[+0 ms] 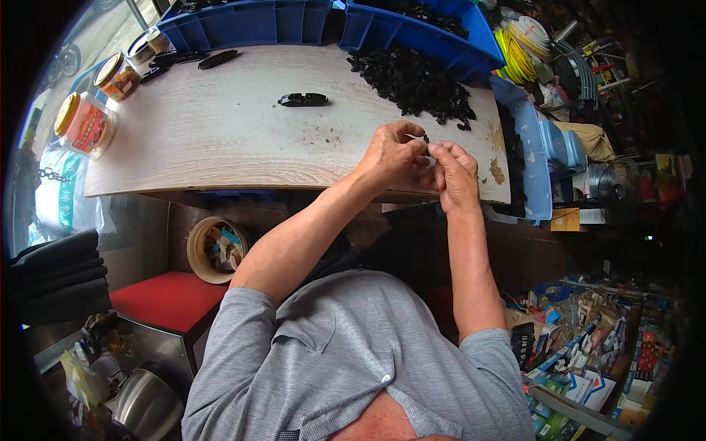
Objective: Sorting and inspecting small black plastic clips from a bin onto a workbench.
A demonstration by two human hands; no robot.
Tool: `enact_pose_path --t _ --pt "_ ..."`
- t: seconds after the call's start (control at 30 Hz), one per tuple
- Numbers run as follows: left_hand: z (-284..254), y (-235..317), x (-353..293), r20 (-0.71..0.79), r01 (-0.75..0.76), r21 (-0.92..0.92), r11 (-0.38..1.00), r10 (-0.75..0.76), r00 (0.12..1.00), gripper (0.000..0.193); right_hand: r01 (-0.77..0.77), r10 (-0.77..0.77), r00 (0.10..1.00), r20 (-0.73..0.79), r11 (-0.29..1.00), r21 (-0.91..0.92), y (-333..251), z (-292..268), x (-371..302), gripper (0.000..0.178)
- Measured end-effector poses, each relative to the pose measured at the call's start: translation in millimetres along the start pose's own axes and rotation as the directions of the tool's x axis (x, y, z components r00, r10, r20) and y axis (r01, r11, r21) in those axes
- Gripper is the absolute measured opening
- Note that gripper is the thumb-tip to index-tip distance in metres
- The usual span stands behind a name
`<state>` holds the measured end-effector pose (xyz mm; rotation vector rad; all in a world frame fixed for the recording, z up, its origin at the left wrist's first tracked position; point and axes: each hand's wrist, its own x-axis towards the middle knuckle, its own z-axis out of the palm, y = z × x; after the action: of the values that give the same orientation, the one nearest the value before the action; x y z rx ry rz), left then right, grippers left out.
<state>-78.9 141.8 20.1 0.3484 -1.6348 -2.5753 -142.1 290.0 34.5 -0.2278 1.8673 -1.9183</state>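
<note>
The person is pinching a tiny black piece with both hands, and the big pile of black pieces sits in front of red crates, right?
Not quite: the crates are blue, not red, as the head view shows. The rest holds: both hands, left and right, pinch a small black piece near the pile.

Soft daylight, sharp centre, fisheye-bent edges

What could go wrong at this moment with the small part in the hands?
The small part is pinched only by fingertips of the left hand and right hand, near the table edge; it may slip and fall to the floor. The black pile lies close, so a forearm could perhaps knock pieces off.
</note>
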Motion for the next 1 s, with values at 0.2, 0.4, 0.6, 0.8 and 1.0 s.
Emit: enact_pose_path --t 0.2,0.4,0.6,0.8,1.0 --pt "3 5 -10 0.057 0.168 -0.349 0.922 -0.158 0.986 0.024 0.046 -0.044 0.998 -0.034 0.998 0.04 1 8 -4 0.014" --pt "4 2 -11 0.031 0.148 -0.412 0.899 -0.148 0.988 0.018 0.091 -0.09 0.996 -0.026 0.995 0.035 3 11 -6 0.018" --pt "-2 1 -18 0.008 0.047 -0.255 0.966 -0.046 0.999 0.015 0.073 -0.075 0.996 0.048 0.996 0.047 -1 9 -5 0.021" --pt "-31 9 -39 -0.141 -0.352 0.577 0.737 0.514 0.846 0.025 0.007 -0.027 0.978 0.205 0.995 0.097 1 10 -11 0.016" --pt "-140 52 -37 -0.071 0.132 0.991 -0.037 0.686 0.724 0.031 0.016 -0.049 0.978 0.201 0.987 0.16 3 15 -8 0.016"
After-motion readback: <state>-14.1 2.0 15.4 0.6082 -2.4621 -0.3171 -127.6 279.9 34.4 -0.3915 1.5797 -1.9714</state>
